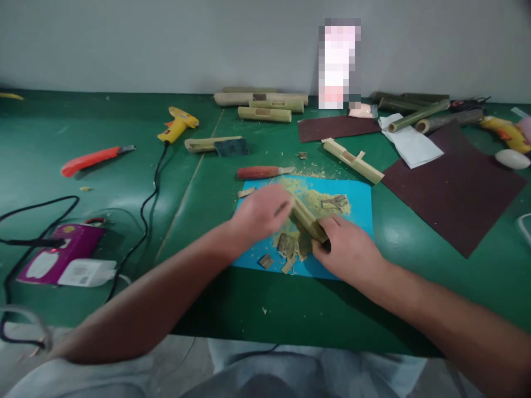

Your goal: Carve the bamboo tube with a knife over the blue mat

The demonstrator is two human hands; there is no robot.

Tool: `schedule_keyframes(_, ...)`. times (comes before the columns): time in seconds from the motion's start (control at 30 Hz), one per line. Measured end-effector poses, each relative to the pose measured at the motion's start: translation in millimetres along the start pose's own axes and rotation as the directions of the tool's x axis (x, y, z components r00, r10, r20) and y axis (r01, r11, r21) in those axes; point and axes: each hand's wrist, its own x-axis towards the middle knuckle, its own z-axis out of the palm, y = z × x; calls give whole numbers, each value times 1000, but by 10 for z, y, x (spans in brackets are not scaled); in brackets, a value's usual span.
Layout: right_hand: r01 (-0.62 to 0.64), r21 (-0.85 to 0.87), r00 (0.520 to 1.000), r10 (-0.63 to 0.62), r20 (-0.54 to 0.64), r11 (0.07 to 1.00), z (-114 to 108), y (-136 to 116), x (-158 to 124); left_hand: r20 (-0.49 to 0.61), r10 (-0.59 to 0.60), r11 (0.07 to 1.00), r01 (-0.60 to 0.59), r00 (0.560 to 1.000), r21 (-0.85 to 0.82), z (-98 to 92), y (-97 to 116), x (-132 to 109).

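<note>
"Nearest first: what is cut off?"

"My lap point(265, 376), by the lower edge; my right forearm point(448, 309), by the right side."

"State of the hands?"

"Apart, one at each end of a bamboo tube point(307, 220). My right hand point(350, 246) is clamped round the near end, some fingertips hidden. My left hand point(259, 213) is curled and blurred at the far end; I cannot tell whether it grips the tube or something small."

"Position of the tube?"

"Slanting between my hands, over a blue sheet point(362, 202) littered with scraps point(287, 245) and shavings. The sheet is partly covered by my hands."

"Beyond?"

"A red-handled knife point(258, 172) at the sheet's far edge, its blade hard to make out. Against the wall point(166, 50), an upright thing point(337, 66), pixelated beyond identification."
</note>
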Motion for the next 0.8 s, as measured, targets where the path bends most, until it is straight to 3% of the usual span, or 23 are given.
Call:
schedule_keyframes(0.07,5,-7,1000,-5,-5,1000,-3,-7,2,-57,-33,999,34,998,26,-5,-57,3)
schedule_keyframes(0.23,-19,-19,999,20,28,1000,-21,-14,2,82,175,983,-169,981,-76,12,28,-9)
schedule_keyframes(0.37,-10,-35,1000,10,5,999,-18,-11,5,-74,-14,998,9,997,-68,13,-34,10)
schedule_keyframes(0.4,-10,-42,1000,10,3,999,-15,-10,5,-87,-20,998,15,996,-58,17,-46,9)
schedule_keyframes(0.5,-18,-62,1000,19,7,998,-4,-3,-1,28,116,990,-113,993,-82,39,-42,-6)
schedule_keyframes(0.57,-19,-66,1000,18,-3,998,2,6,-9,52,134,986,-128,990,-103,50,-44,-5)
schedule_keyframes(0.7,-17,-57,999,15,-30,998,6,15,-14,-123,-15,999,10,992,-40,44,-47,13)
schedule_keyframes(0.8,-9,-56,1000,9,-7,998,5,13,-6,19,171,983,-169,985,-77,46,19,3)
